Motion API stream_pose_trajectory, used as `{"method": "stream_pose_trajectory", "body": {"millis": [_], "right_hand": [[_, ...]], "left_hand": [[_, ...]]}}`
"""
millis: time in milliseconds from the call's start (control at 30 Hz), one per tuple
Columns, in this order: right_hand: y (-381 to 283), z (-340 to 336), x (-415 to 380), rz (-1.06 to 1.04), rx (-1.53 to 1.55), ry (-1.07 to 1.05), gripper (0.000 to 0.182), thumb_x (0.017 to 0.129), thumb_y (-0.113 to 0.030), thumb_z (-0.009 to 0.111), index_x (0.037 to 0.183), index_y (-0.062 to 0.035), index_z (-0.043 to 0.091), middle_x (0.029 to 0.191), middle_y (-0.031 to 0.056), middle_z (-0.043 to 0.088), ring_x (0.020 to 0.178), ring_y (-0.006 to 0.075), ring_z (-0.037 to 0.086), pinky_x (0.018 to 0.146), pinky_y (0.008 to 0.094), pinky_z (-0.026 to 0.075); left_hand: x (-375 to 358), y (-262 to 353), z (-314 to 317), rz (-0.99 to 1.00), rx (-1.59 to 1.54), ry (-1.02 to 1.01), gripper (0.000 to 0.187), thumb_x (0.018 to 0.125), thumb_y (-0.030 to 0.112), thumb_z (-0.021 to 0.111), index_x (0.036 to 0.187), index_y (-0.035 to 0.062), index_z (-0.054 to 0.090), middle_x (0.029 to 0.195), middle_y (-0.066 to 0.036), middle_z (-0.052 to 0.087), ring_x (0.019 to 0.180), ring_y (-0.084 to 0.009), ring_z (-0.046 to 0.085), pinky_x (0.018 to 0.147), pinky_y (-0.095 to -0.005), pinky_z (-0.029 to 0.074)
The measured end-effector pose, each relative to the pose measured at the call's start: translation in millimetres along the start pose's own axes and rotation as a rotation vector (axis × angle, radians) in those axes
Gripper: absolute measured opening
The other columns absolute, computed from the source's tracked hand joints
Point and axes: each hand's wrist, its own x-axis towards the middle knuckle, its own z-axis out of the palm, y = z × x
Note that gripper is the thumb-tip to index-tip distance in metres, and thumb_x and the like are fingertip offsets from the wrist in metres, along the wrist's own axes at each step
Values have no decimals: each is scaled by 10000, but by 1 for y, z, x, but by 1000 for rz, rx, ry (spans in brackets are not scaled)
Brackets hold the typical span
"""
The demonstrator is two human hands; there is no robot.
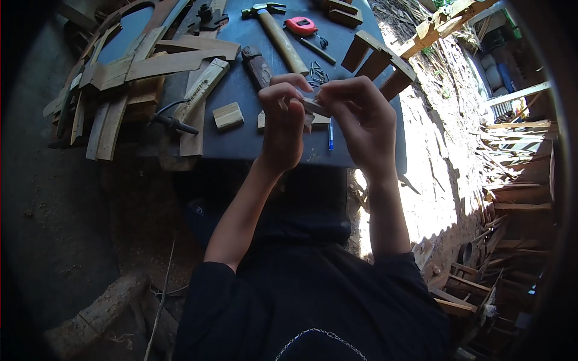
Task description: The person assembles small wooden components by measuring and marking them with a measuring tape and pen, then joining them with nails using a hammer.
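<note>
Above the front edge of the dark table (241,144), my two hands are close together around a small pale flat piece (315,107), too small to name for certain. My left hand (284,117) is closed, its curled fingers and thumb at the piece's left end. Thumb and fingers of my right hand (364,117) pinch its right end. Beneath them a wooden strip (321,119) is partly hidden, with a blue pen (330,137) beside it. A small wood block (227,116) lies to the left. Just beyond my fingers is a pile of nails (317,73).
Farther back lie a hammer (280,42), a red tape measure (300,25) and a dark worn tool (256,67). Wooden pieces (380,63) stand at the right edge. Stacked boards (126,72) crowd the left, near a clamp (174,123). Scrap wood (518,174) litters the right side.
</note>
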Motion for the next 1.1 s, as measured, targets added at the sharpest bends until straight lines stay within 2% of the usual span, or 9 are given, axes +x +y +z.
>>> {"method": "stream_pose_trajectory", "body": {"millis": [200, 300, 400, 533, 567, 667, 700, 833, 1100], "right_hand": [[-2, -1, -3, 143, 173, -13, 106, 1022, -13, 655, 1120, 20, 677, 1094, 80, 722, 1086, 142, 700, 1014, 329, 562], [-2, 4, -8, 105, 162, 49, 115, 1028, -5, 647, 1139, 20, 664, 1106, 90, 720, 1092, 147, 699, 998, 342, 575], [3, 2, -14, -11, 171, 120, 133, 1031, 3, 643, 1162, 22, 657, 1126, 95, 716, 1101, 152, 698, 993, 344, 581], [29, -34, -29, 11, -74, 284, 117, 1030, -3, 658, 1144, 12, 678, 1097, 98, 732, 1061, 163, 719, 980, 352, 590], [42, -43, -37, 48, -93, 324, 113, 1017, 6, 667, 1128, 4, 689, 1085, 109, 742, 1031, 179, 735, 954, 358, 598], [59, -62, -55, 82, -307, 258, 123, 1002, 14, 674, 1123, -3, 692, 1086, 121, 744, 1017, 206, 749, 935, 368, 606], [65, -63, -58, 31, -337, 233, 128, 976, 17, 695, 1101, -12, 689, 1053, 131, 731, 995, 260, 743, 896, 379, 598], [80, -56, -62, -103, -444, 75, 147, 929, 19, 732, 1058, -20, 673, 992, 134, 691, 987, 329, 682, 842, 413, 545], [96, -63, -76, -149, -428, 75, 168, 909, 36, 736, 1052, -36, 682, 1035, 128, 712, 1008, 323, 695, 886, 420, 558]], "left_hand": [[2, 7, -2, -54, -27, -69, 276, 1160, 367, 402, 1242, 122, 304, 1277, -138, 471, 873, -101, 537, 697, -226, 504], [3, 9, -2, -129, -69, -125, 306, 1150, 366, 450, 1263, 124, 300, 1316, -153, 472, 930, -120, 566, 738, -251, 518], [7, 9, 5, -86, 12, -130, 369, 1131, 348, 520, 1316, 120, 296, 1351, -165, 469, 953, -130, 599, 739, -276, 528], [19, 32, 1, -6, 380, -226, 469, 1082, 300, 609, 1401, 104, 328, 1245, -149, 588, 893, -205, 659, 757, -299, 523], [22, 45, 1, -79, 509, -272, 366, 1076, 305, 591, 1339, 77, 479, 1159, -121, 643, 907, -249, 675, 790, -343, 529], [32, 26, 5, 129, 828, -459, 285, 1072, 298, 557, 1219, 60, 611, 1140, -106, 656, 884, -273, 662, 803, -409, 534], [28, 16, 7, 131, 880, -469, 270, 1070, 284, 539, 1151, 59, 665, 1120, -100, 654, 900, -293, 637, 819, -453, 517], [19, -13, 10, 142, 1145, -596, 259, 1059, 284, 567, 1180, 81, 673, 1101, -74, 639, 1006, -267, 615, 852, -420, 485], [-1, -26, 13, 56, 1228, -666, 328, 1046, 314, 625, 1295, 103, 662, 1279, -77, 609, 1196, -278, 557, 1034, -431, 421]]}}
